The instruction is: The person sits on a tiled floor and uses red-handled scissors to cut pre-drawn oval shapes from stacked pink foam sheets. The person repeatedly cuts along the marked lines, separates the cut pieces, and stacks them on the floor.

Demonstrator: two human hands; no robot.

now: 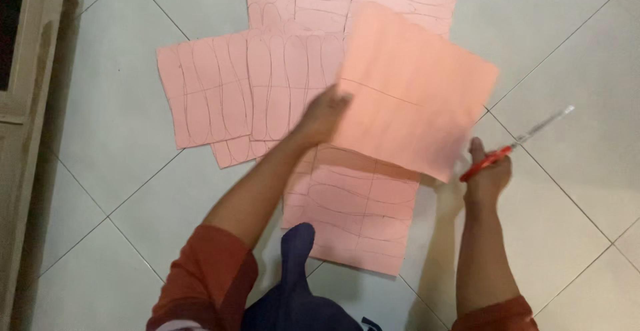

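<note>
Your left hand (325,113) pinches the near edge of a pink sheet (417,94) and lifts it off the floor (120,138), so it hangs tilted and free over the other sheets (267,84) spread on the tiles, each marked with pencilled curves. Your right hand (487,171) is closed round the red handles of the scissors (517,143), blades pointing up and away, just beside the sheet's right corner, clear of the paper. The sheets overlap loosely, drawn sides up.
</note>
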